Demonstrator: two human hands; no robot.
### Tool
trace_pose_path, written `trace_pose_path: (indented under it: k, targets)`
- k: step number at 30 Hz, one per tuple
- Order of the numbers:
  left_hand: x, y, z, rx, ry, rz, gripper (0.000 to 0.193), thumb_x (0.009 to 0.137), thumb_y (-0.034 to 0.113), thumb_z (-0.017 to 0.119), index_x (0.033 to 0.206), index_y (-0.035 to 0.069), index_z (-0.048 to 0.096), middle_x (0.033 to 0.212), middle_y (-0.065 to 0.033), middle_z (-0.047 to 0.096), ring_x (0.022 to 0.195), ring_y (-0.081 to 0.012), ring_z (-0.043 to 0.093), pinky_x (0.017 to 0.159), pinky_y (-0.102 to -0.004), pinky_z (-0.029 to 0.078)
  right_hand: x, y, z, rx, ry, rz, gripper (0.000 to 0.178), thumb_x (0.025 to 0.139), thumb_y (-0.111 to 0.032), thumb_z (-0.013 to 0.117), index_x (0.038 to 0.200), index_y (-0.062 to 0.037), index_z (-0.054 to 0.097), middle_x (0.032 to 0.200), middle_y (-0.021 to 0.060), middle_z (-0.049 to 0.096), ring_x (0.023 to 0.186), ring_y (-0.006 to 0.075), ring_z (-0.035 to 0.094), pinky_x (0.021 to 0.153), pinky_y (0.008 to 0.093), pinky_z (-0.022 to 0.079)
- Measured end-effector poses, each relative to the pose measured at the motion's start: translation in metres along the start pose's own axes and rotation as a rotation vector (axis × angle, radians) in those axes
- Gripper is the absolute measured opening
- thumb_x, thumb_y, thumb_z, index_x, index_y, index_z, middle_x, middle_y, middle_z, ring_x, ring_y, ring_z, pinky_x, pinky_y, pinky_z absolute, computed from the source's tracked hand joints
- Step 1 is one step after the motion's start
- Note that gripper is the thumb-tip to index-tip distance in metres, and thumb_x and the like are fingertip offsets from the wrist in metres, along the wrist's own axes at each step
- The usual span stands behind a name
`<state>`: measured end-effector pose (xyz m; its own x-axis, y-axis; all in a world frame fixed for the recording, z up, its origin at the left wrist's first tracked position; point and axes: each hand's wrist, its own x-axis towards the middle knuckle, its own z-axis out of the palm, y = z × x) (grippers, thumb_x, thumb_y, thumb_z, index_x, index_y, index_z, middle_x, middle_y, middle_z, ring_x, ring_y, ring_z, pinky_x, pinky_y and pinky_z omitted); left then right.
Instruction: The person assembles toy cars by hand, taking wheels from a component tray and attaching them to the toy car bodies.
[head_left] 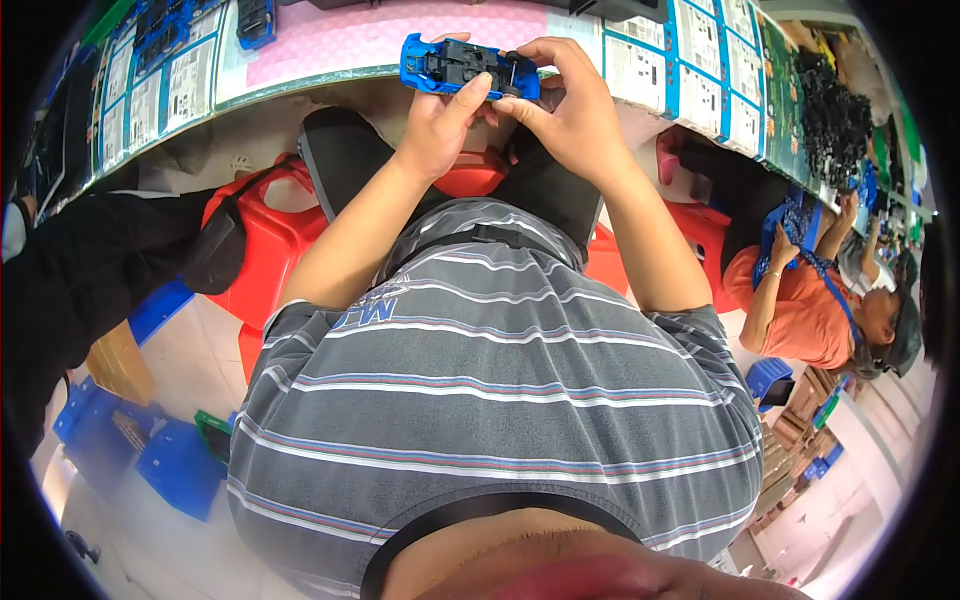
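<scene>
Both hands hold a blue toy car point(455, 62) just above the near edge of the workbench. Its black underside faces up, and the blue body shows around it. My left hand point(436, 135) grips it from below, the thumb pressed on the black chassis and the fingers mostly hidden beneath. At the car's right end, my right hand point(582, 110) closes with thumb and index finger around the part where black wheels and a thin axle show.
Pink bubble sheet point(330, 45) covers the bench's middle. Blue car bodies point(160, 35) lie at the far left, with one blue car point(256, 22) beside the sheet. Black parts point(835, 115) are heaped at right. Red stools point(270, 225) and a co-worker in orange point(805, 310) are nearby.
</scene>
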<state>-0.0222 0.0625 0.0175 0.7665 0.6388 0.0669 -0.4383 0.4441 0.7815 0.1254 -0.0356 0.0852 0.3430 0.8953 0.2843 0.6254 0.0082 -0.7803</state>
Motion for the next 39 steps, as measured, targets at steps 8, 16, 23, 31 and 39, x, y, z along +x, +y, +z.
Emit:
trace_pose_path:
  k: [8,16,23,31,39]
  targets:
    - [-0.006,0.008,-0.016,-0.046,0.075,-0.060,0.057,0.100,0.018,0.059,0.149,0.009,0.030,0.118,-0.0099,0.058,0.098,-0.0183,0.060,0.078,-0.0345,0.049,0.019,-0.004,0.012,-0.020,-0.098,-0.094,0.056,0.070,-0.014,0.088,0.118,-0.0027,0.061,0.113,0.0147,0.065,0.105,0.0322,0.064,0.089,0.0385,0.053]
    - [-0.005,0.008,-0.023,-0.159,0.129,-0.017,0.063,0.098,0.018,0.063,0.149,0.010,0.027,0.113,-0.0108,0.062,0.088,-0.0179,0.066,0.070,-0.0313,0.055,0.031,-0.011,0.014,0.003,-0.190,-0.125,0.055,0.076,-0.013,0.085,0.124,-0.0030,0.060,0.120,0.0118,0.063,0.103,0.0261,0.065,0.089,0.0367,0.054]
    - [-0.004,0.017,-0.030,-0.137,0.057,-0.024,0.057,0.100,0.019,0.059,0.147,0.010,0.028,0.117,-0.0163,0.065,0.084,-0.0215,0.066,0.067,-0.0315,0.052,0.139,0.056,-0.073,-0.420,0.182,0.103,0.028,0.083,-0.012,0.077,0.105,0.0032,0.068,0.097,0.0188,0.066,0.078,0.0276,0.066,0.072,0.0373,0.053]
    - [-0.013,0.011,-0.035,-0.084,0.164,-0.031,0.055,0.100,0.023,0.056,0.147,0.009,0.031,0.119,-0.0172,0.064,0.084,-0.0226,0.065,0.070,-0.0328,0.050,0.167,0.108,-0.057,-0.428,0.115,0.150,0.025,0.082,-0.012,0.078,0.098,0.0028,0.065,0.076,0.0149,0.067,0.070,0.0269,0.064,0.068,0.0367,0.051]
    - [-0.012,0.011,-0.029,-0.163,0.165,-0.079,0.053,0.101,0.020,0.058,0.146,0.009,0.030,0.108,-0.0135,0.065,0.081,-0.0214,0.066,0.067,-0.0303,0.051,0.150,0.081,-0.047,-0.032,0.384,0.135,0.016,0.085,-0.006,0.076,0.096,0.0026,0.068,0.080,0.0068,0.068,0.073,0.0137,0.063,0.067,0.0285,0.051]
